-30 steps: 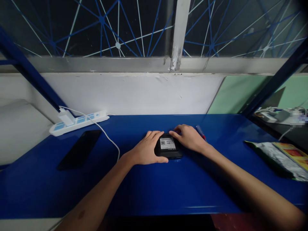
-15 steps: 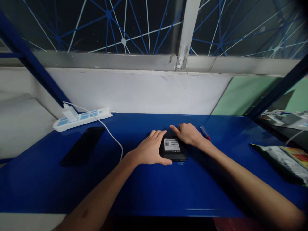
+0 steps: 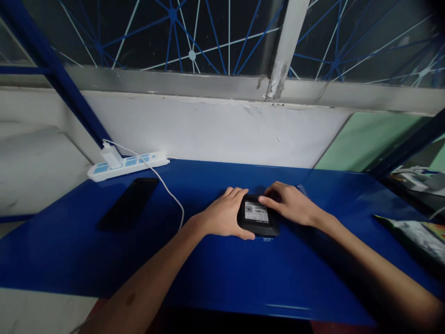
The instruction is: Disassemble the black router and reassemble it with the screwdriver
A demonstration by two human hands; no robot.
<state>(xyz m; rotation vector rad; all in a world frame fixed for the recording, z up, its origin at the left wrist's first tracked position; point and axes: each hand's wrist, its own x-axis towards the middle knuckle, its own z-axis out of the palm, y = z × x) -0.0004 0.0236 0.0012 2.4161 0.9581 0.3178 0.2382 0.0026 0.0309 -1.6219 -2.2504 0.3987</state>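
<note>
A flat black device (image 3: 259,227) with a white barcode label on its upper face lies on the blue tabletop. My left hand (image 3: 227,215) grips its left side, thumb along the near edge and fingers over the far edge. At its far right corner is my right hand (image 3: 292,204), the thumb pressed on the top beside the label and the other fingers curled around that corner, partly hidden. Just beyond the right hand, a clear-handled tool (image 3: 301,189) shows only in part.
To the left lie a dark phone-like slab (image 3: 128,204) and a white power strip (image 3: 130,164) with a charger and trailing cable (image 3: 167,188). A shiny packet (image 3: 413,236) rests at the right. Behind the blue table (image 3: 208,273) rises a white wall below a window.
My right hand has come in from beyond the far right corner, bringing its thumb onto the device's top. The left hand keeps its hold. The whole view has shifted slightly.
</note>
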